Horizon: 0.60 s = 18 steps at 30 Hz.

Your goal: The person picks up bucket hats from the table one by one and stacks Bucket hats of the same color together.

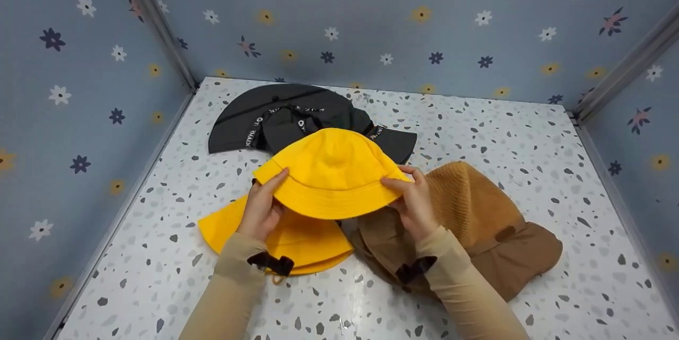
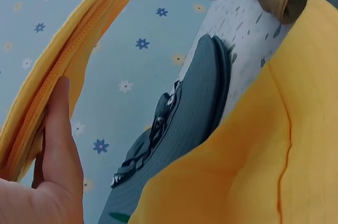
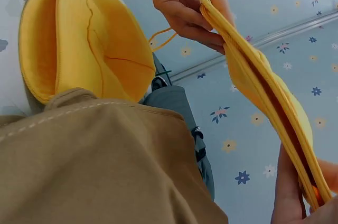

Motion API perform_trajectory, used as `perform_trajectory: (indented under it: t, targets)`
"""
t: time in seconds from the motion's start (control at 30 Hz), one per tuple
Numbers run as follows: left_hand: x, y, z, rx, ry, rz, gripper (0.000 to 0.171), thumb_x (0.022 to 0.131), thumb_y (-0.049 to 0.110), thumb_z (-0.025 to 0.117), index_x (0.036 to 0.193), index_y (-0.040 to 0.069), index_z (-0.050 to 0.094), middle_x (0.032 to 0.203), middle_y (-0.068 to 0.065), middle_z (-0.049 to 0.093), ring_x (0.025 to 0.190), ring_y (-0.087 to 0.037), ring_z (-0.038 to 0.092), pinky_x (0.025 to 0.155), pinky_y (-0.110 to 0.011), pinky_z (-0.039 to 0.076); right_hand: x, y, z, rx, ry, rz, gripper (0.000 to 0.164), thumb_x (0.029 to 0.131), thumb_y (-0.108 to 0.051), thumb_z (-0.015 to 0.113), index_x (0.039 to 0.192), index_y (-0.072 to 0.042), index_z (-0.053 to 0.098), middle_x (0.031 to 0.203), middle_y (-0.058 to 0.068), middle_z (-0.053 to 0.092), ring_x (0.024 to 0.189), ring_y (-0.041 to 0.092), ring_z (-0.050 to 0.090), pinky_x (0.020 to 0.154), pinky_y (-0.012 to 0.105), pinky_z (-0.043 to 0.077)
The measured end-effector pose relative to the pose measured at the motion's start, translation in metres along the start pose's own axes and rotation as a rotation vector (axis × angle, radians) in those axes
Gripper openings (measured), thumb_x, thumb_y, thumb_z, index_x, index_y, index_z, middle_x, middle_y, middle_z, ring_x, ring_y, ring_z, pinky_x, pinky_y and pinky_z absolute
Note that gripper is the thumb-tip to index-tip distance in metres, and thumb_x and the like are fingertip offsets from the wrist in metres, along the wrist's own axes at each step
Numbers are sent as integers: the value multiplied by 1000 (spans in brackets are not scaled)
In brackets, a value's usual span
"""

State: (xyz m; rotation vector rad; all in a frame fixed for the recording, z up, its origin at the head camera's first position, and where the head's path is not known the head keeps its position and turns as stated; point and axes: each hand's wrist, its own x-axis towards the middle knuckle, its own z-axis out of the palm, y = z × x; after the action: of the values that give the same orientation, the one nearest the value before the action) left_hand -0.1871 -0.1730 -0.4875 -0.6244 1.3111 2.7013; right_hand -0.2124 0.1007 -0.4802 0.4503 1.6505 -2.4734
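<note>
A yellow bucket hat [image 1: 334, 170], folded flat with its brim toward me, is held up between both hands in the head view. My left hand [image 1: 262, 205] pinches the brim's left end, thumb on top. At the right end, my right hand [image 1: 416, 199] grips the brim between thumb and fingers. The right wrist view shows the hat [image 3: 269, 97] edge-on, its two brim layers lying close together. Beneath the left hand lies another yellow hat [image 1: 302, 247], a thin cord at its near edge. Brown hats [image 1: 509, 255] lie under and beside the right hand.
Black wide-brimmed hats [image 1: 313, 98] with lettered straps lie at the back of the speckled white table [image 1: 493, 133]. A tan corduroy hat [image 1: 461, 202] is at the right. Flower-patterned panels [image 1: 360, 27] enclose the table at the back and both sides.
</note>
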Motion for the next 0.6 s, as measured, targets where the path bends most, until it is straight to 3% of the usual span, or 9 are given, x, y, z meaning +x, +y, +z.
perform_trajectory:
  t: [0.23,0.43,0.6]
  targets:
    - [-6,7,-21,31,94,25,41,94,24,70,129,12,54,117,1,65,110,-11,61,100,-25,51,-6,11,6,-131,-79,26,41,85,-2,71,120,-6,50,99,11,67,73,19,70,65,31,61]
    - [-14,15,-45,81,160,1,35,96,21,65,128,9,56,116,2,64,107,-11,59,95,-24,52,-13,21,8,-301,-178,-34,39,89,-6,68,124,-2,52,114,16,66,81,20,69,70,31,61]
    - [-20,19,-62,148,203,-6,42,96,23,66,133,10,52,123,2,59,112,-11,55,98,-23,49,-19,30,12,-412,-288,-85,40,93,-9,66,130,1,52,118,20,65,81,18,69,70,31,62]
